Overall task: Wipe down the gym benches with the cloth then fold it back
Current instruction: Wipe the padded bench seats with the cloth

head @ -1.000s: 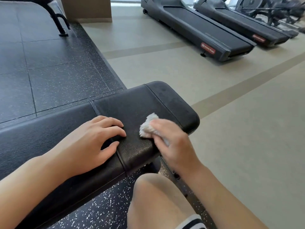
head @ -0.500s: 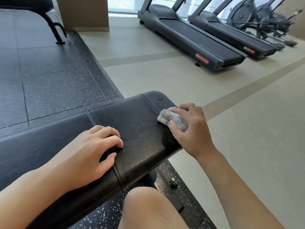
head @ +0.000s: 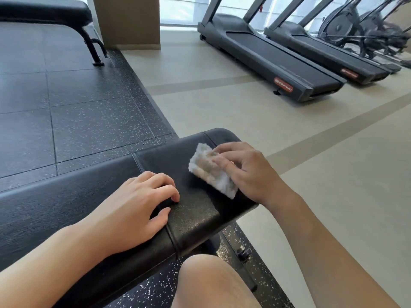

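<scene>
A black padded gym bench (head: 89,196) runs from the lower left toward the middle of the view. Its end pad lies under both hands. My right hand (head: 246,172) presses a small white folded cloth (head: 211,172) flat against the end pad, fingers spread over the cloth's right side. My left hand (head: 133,210) rests on the pad just left of the cloth, fingers curled over the seam between the pads, holding nothing. My bare knee (head: 213,283) shows below the bench.
A second black bench (head: 44,12) stands at the far left on the dark speckled rubber flooring (head: 66,96). Two treadmills (head: 278,61) and further cardio machines (head: 367,34) line the back right. Beige floor (head: 311,174) lies right of the bench.
My right hand has slid the cloth from the pad's far right edge back toward the middle, and the cloth now lies flatter. The left hand has stayed put.
</scene>
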`<move>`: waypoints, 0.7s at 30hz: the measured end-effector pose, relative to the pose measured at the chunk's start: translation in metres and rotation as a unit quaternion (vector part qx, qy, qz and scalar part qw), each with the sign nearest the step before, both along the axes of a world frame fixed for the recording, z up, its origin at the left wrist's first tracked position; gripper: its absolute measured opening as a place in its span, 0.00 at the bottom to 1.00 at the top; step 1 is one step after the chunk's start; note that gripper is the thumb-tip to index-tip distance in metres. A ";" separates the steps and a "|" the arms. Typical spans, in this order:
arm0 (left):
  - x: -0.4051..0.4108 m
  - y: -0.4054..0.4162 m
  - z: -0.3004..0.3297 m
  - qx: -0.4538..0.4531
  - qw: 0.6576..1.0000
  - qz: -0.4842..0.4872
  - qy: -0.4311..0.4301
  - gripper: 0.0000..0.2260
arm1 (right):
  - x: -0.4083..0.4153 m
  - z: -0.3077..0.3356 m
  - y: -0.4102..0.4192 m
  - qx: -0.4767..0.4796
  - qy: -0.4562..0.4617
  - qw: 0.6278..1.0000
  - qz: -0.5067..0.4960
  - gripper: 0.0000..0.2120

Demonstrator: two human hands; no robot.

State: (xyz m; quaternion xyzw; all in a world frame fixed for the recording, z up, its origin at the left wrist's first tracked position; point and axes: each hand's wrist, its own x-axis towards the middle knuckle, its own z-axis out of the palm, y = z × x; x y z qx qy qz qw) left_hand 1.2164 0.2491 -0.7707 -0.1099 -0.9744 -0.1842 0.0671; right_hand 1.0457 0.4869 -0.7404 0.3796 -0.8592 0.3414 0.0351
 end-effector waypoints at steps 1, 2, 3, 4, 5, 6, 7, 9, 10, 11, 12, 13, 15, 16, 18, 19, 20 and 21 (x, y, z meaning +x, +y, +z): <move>0.000 0.000 0.000 0.000 1.000 0.001 -0.002 0.11 | 0.002 -0.008 -0.001 0.020 0.006 1.000 -0.005 0.08; -0.001 0.000 0.000 0.000 1.000 0.003 -0.004 0.11 | 0.003 -0.015 -0.001 0.036 0.034 0.999 -0.019 0.07; -0.001 0.000 0.000 0.001 1.000 0.005 -0.005 0.11 | 0.004 -0.020 -0.001 0.049 0.065 0.996 -0.030 0.06; -0.001 0.000 0.000 0.002 1.000 0.007 -0.007 0.11 | 0.006 -0.023 -0.003 0.062 0.084 0.994 -0.031 0.06; -0.001 0.000 -0.001 0.002 1.000 0.009 -0.007 0.11 | 0.008 -0.026 -0.005 0.074 0.092 0.993 -0.022 0.07; -0.001 0.001 -0.001 0.000 1.000 0.011 -0.006 0.11 | 0.010 -0.027 -0.008 0.084 0.098 0.992 -0.007 0.08; -0.001 0.001 -0.001 -0.002 1.000 0.012 -0.006 0.10 | 0.011 -0.028 -0.011 0.090 0.105 0.990 0.006 0.08; -0.001 0.002 -0.001 -0.009 1.000 0.017 -0.008 0.10 | 0.011 -0.027 -0.018 0.089 0.106 0.990 0.025 0.10; -0.001 0.002 -0.002 -0.012 1.000 0.019 -0.009 0.10 | 0.013 -0.026 -0.021 0.083 0.099 0.991 0.039 0.10; -0.001 0.002 -0.001 -0.012 1.000 0.020 -0.009 0.10 | 0.017 -0.025 -0.025 0.073 0.089 0.992 0.057 0.11; -0.001 0.002 -0.001 -0.012 1.000 0.021 -0.010 0.10 | 0.022 -0.024 -0.028 0.067 0.079 0.992 0.076 0.11; -0.001 0.002 -0.001 -0.011 1.000 0.021 -0.011 0.10 | 0.027 -0.024 -0.030 0.069 0.073 0.991 0.090 0.12; -0.001 0.002 -0.001 -0.012 1.000 0.022 -0.012 0.10 | 0.034 -0.027 -0.030 0.098 0.083 0.988 0.086 0.16; -0.001 0.002 -0.001 -0.012 1.000 0.021 -0.013 0.10 | 0.033 -0.029 -0.029 0.107 0.089 0.987 0.073 0.17; -0.001 0.002 -0.001 -0.014 1.000 0.020 -0.015 0.10 | 0.021 -0.030 -0.027 0.115 0.077 0.990 0.039 0.16; -0.001 0.002 0.000 -0.014 1.000 0.020 -0.016 0.10 | 0.013 -0.028 -0.028 0.117 0.067 0.991 0.022 0.17; -0.001 0.002 0.000 -0.015 1.000 0.020 -0.017 0.10 | 0.005 -0.025 -0.030 0.117 0.057 0.991 0.008 0.19; -0.001 0.003 0.001 -0.017 0.999 0.020 -0.019 0.10 | -0.002 -0.022 -0.033 0.113 0.047 0.992 -0.002 0.23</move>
